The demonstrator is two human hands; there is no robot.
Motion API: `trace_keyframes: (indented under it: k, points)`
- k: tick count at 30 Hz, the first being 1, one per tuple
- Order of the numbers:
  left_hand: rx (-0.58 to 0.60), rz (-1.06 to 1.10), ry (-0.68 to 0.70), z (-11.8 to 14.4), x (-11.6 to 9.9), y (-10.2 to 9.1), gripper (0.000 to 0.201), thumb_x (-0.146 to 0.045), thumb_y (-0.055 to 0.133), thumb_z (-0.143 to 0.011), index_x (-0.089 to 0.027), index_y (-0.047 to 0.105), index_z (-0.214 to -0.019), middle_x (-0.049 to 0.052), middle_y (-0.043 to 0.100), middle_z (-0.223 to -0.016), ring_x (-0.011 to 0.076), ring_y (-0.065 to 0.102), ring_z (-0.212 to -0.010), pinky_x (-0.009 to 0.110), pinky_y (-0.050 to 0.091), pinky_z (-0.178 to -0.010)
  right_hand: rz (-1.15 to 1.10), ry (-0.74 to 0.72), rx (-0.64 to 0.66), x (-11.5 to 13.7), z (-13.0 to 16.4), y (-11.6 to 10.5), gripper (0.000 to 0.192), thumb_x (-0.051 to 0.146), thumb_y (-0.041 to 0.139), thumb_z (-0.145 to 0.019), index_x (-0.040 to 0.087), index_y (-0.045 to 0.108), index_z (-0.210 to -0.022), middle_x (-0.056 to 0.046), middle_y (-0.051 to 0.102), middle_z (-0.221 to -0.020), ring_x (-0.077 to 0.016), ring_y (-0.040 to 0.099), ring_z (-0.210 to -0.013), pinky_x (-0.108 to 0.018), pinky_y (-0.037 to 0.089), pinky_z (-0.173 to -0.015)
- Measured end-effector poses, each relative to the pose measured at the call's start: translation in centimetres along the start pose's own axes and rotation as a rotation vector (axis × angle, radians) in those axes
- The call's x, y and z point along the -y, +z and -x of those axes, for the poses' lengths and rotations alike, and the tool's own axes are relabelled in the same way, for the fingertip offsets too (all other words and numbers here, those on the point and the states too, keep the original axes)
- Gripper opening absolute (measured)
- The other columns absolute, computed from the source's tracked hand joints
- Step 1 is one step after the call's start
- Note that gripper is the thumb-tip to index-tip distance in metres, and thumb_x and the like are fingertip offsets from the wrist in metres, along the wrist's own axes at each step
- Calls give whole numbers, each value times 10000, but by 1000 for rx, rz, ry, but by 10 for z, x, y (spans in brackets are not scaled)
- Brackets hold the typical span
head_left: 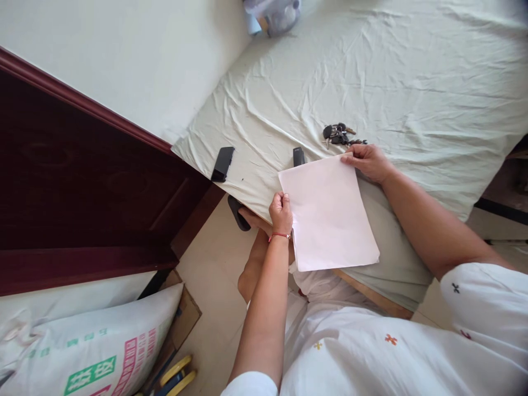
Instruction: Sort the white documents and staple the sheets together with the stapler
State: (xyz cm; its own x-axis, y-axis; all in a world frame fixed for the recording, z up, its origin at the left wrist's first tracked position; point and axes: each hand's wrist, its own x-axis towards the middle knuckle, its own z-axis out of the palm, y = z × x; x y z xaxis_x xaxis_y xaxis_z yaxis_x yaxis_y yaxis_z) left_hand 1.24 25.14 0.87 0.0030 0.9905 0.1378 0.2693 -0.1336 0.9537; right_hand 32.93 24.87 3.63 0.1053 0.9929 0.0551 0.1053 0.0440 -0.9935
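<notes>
A stack of white paper (pixel 330 214) is held tilted over the near edge of the cloth-covered table. My left hand (pixel 281 212), with a red string bracelet at the wrist, is closed on the stack's left edge. At the top right corner, my right hand (pixel 367 162) pinches the paper between thumb and fingers. Just beyond that hand lies a bunch of keys (pixel 339 133). A black stapler-like object (pixel 298 156) shows partly behind the paper's top edge. Farther left, a black phone-like object (pixel 223 164) rests near the table's edge.
A pale green cloth (pixel 396 82) covers the table in wrinkles. At the back by the wall stands a clear plastic container (pixel 276 16). To the left are a dark red wooden panel (pixel 82 165) and, on the floor, a large printed white sack (pixel 103 352) beside a cardboard piece (pixel 187 313).
</notes>
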Motion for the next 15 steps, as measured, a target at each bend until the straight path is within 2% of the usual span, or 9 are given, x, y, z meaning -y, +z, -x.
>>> trace_keyframes:
  k: [3,6,9,11,13,15]
  points:
    - [37,76,-42,-5,-9,-1,155,-357,658,-948,-215,656,-887,-14,620,-801,146,541,-774,243,440,-779,-27,28,-44,10,0,0,434,543,877,-713,192,623,-740,15,524,-643,-114,420,-613,-253,302,-539]
    - [79,223,-172,-10,-27,-5,160,-317,754,-879,-201,650,-842,-23,609,-779,125,516,-723,228,423,-721,-54,43,-29,34,3,-1,431,526,890,-710,193,617,-693,13,527,-629,-111,430,-603,-255,316,-541]
    - [55,358,-292,-6,-48,-10,250,-303,820,-830,-201,597,-781,-50,534,-703,100,443,-628,210,371,-622,-150,63,59,75,14,4,406,498,894,-749,196,630,-687,1,543,-636,-112,453,-589,-265,338,-538]
    - [13,451,-315,1,-60,-11,309,-293,834,-817,-204,548,-740,-63,480,-675,90,415,-607,197,360,-601,-225,54,105,107,26,11,410,500,904,-767,196,635,-706,1,543,-645,-108,455,-575,-269,350,-529]
    - [-38,571,-318,9,-68,-9,316,-266,839,-803,-202,538,-731,-58,488,-698,86,451,-641,186,404,-646,-310,13,209,136,40,20,426,551,892,-794,198,656,-769,-5,579,-688,-121,516,-604,-276,408,-561]
    - [-54,676,-352,15,-70,-5,278,-273,831,-810,-200,570,-747,-44,522,-725,94,499,-678,200,456,-705,-402,-80,289,154,51,29,468,652,814,-850,203,681,-836,-15,624,-743,-149,597,-676,-301,493,-657]
